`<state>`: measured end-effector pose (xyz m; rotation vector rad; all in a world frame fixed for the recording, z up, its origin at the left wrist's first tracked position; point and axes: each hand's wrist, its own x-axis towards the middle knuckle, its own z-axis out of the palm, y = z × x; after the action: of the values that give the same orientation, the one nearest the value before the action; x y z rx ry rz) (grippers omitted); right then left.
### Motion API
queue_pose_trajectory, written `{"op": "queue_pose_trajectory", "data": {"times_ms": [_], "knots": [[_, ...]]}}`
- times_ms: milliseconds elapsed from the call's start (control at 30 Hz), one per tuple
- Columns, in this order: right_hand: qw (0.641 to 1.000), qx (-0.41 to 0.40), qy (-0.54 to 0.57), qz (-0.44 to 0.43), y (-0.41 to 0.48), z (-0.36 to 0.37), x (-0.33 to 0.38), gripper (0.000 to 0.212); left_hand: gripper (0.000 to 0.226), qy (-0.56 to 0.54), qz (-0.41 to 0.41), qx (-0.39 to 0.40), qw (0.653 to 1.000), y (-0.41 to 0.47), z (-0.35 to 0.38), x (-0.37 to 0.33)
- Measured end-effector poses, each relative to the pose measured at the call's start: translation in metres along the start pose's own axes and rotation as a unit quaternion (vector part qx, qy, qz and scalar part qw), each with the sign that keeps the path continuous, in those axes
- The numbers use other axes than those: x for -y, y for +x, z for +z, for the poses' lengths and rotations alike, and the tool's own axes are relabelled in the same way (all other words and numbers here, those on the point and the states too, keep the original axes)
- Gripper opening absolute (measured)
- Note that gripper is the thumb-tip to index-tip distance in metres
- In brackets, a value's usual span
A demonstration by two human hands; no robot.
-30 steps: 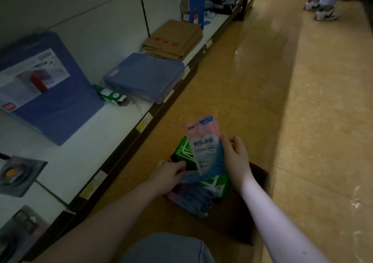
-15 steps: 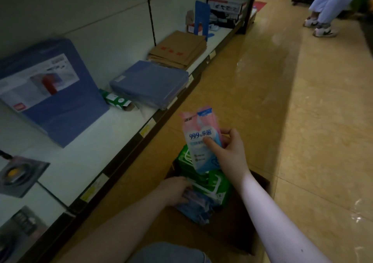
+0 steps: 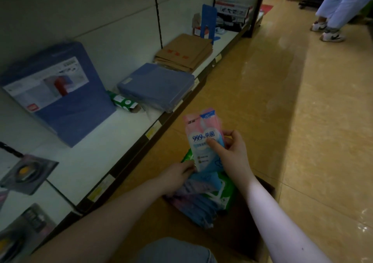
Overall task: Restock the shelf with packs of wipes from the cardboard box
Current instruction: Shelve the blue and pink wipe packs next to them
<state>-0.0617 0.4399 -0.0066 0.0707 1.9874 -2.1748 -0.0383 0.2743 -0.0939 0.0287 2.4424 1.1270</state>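
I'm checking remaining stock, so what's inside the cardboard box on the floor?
The cardboard box holds heaped wipes: green-and-white packs and blue packs, the left hand among them; the right hand holds a pink pack above. The bottom and lower packs are covered.

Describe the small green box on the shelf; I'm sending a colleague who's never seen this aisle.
Find the white shelf along the left wall. A large blue package leans on its back panel and a flat blue stack lies farther along; the small green box lies between them. It is the only green item there, white-spotted and far smaller than both.
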Motion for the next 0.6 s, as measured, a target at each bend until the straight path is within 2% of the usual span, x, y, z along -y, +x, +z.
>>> {"op": "queue_pose_trajectory", "data": {"times_ms": [100,267,500,600], "knots": [[1.000,0.006,-0.015,-0.013,0.005,0.014,0.012,0.026,0.031,-0.027,0.002,-0.044,0.999,-0.013,-0.018,-0.009],[0.997,0.030,-0.047,-0.045,0.008,0.048,0.039,0.025,0.034,0.136,0.015,-0.118,0.983,-0.045,-0.063,-0.016],[0.988,0.081,-0.101,-0.087,-0.020,0.122,0.089,0.022,0.046,0.173,-0.037,-0.153,0.972,-0.127,-0.132,-0.022],[0.980,0.093,-0.123,-0.124,-0.039,0.153,0.108,0.020,0.035,0.192,-0.043,-0.181,0.964,-0.164,-0.155,-0.024]]}}
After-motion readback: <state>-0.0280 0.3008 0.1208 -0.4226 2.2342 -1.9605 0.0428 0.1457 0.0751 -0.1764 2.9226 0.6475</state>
